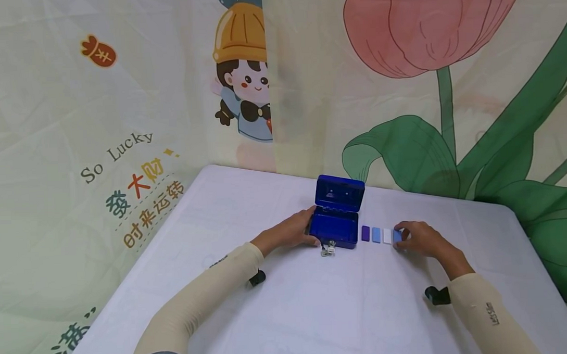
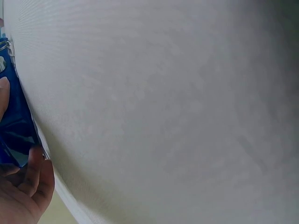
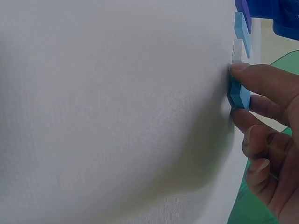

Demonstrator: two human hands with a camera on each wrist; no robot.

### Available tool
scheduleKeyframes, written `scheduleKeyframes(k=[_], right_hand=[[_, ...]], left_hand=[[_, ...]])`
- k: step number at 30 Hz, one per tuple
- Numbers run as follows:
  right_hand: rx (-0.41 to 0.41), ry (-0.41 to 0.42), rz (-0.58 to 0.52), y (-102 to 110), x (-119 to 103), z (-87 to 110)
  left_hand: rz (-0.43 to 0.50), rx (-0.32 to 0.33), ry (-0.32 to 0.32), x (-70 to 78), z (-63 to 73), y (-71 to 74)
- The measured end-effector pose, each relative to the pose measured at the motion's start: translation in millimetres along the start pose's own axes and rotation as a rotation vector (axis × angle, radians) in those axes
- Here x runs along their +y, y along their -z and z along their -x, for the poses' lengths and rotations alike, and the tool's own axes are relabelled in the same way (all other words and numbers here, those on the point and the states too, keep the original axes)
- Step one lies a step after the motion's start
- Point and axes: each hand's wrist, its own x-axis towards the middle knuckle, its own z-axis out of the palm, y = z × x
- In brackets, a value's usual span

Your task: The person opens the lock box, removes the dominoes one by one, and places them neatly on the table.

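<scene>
A dark blue metal box (image 1: 334, 227) stands on the table with its lid (image 1: 340, 193) raised, and keys (image 1: 328, 250) hang at its front. My left hand (image 1: 294, 229) holds the box by its left side, thumb near the front corner and fingers toward the back. To the right of the box runs a row of small flat tiles: a purple tile (image 1: 365, 233), a light blue tile (image 1: 376, 235) and a white tile (image 1: 387, 236). At the row's right end my right hand (image 1: 420, 239) pinches a blue tile (image 3: 240, 96) between thumb and fingers, right beside the white one.
A white cloth covers the table (image 1: 288, 312). Behind it hangs a printed curtain (image 1: 304, 93) with a large tulip and a cartoon figure. Black wrist devices (image 1: 437, 295) sit under both forearms, close above the cloth.
</scene>
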Motion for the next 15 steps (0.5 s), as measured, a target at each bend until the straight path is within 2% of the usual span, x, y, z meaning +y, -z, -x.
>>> scheduleKeyframes(k=[15], right_hand=[[0.000,0.008,0.004,-1.4,-1.0,-1.4]], left_hand=[[-0.003,-0.005,0.008,1.8,1.7,1.3]])
